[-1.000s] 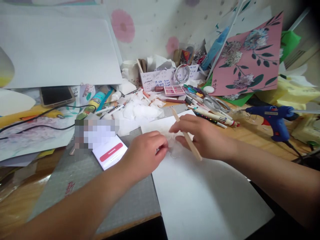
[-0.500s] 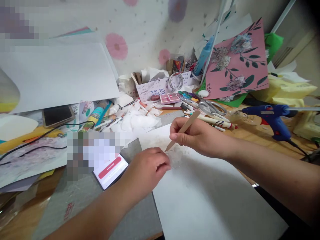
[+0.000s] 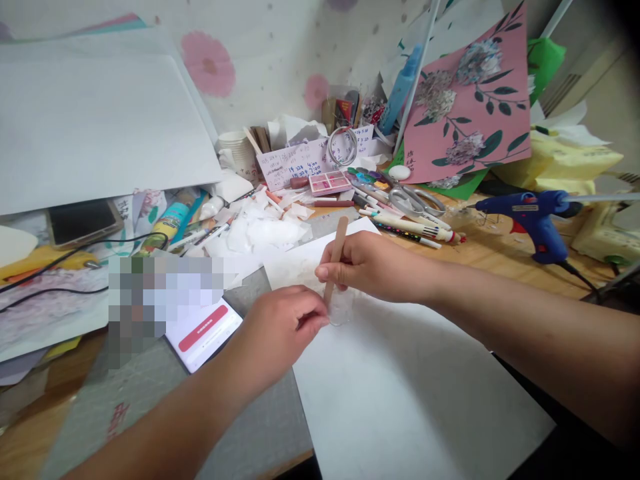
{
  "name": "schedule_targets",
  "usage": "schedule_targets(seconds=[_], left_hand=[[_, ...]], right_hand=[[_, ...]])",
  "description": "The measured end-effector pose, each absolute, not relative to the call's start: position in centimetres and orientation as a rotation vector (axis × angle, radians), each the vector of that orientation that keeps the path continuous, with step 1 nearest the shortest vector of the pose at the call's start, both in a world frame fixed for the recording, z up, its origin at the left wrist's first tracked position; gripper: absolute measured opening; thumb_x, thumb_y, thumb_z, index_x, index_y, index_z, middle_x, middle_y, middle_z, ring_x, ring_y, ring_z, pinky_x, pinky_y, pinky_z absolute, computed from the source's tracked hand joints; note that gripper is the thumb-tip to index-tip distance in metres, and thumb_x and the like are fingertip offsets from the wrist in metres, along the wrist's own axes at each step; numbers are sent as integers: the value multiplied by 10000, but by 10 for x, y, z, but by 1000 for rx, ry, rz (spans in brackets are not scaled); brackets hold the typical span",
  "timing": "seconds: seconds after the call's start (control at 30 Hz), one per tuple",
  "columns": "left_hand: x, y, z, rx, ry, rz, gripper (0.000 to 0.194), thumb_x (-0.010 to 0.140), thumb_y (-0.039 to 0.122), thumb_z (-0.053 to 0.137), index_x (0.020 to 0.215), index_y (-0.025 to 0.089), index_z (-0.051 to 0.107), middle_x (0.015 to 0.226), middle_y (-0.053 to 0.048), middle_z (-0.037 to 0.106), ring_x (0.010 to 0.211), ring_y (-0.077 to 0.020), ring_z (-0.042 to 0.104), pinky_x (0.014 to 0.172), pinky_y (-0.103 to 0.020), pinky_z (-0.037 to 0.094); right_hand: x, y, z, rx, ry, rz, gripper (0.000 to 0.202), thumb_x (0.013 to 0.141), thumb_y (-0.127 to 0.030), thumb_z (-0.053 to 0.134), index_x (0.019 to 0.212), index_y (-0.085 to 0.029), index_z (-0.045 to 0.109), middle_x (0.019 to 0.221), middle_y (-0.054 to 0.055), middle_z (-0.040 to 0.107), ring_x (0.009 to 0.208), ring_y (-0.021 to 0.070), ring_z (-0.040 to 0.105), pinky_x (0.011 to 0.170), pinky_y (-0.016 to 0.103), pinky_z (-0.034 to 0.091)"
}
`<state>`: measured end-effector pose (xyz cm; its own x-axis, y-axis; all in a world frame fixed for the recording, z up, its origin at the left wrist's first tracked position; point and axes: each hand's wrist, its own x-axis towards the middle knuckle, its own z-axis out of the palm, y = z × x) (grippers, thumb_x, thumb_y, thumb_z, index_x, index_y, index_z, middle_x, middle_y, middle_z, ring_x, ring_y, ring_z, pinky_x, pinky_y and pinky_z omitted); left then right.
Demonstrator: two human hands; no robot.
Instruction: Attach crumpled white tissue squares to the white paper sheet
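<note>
My right hand (image 3: 357,267) is closed round a flat wooden craft stick (image 3: 339,240), held nearly upright with its lower end down by my left fingertips. A small clear, see-through piece (image 3: 343,311) lies under the stick on a large white sheet of paper (image 3: 400,387); its exact kind is hard to make out. My left hand (image 3: 287,327) is closed, thumb and fingers pinched at the left edge of this clear piece. Part of the stick is hidden behind my right fingers.
Left of the paper, a lit phone (image 3: 210,333) lies on a grey board (image 3: 250,427). Crumpled white tissue (image 3: 265,230), pens (image 3: 410,223) and scissors (image 3: 417,200) crowd the back. A blue glue gun (image 3: 530,213) lies at the right, near a pink flower picture (image 3: 470,100).
The craft stick has swung from a slant to nearly upright, its top tipping left. Both hands stay close together over the clear piece. The whole view has shifted slightly.
</note>
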<state>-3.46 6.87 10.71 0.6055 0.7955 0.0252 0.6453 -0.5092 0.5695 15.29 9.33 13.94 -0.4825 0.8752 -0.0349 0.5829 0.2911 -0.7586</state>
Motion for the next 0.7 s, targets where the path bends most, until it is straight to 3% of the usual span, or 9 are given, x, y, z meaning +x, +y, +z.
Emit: schedule_targets(seconds=[0.7], left_hand=[[-30, 66, 103, 2238, 1216, 404, 128, 770, 118, 539, 717, 197, 626, 807, 16, 588, 626, -89, 543, 559, -216, 428]], right_hand=[[147, 104, 141, -1239, -2399, 1006, 229, 857, -263, 517, 676, -159, 610, 623, -16, 576, 588, 121, 503, 517, 228, 323]])
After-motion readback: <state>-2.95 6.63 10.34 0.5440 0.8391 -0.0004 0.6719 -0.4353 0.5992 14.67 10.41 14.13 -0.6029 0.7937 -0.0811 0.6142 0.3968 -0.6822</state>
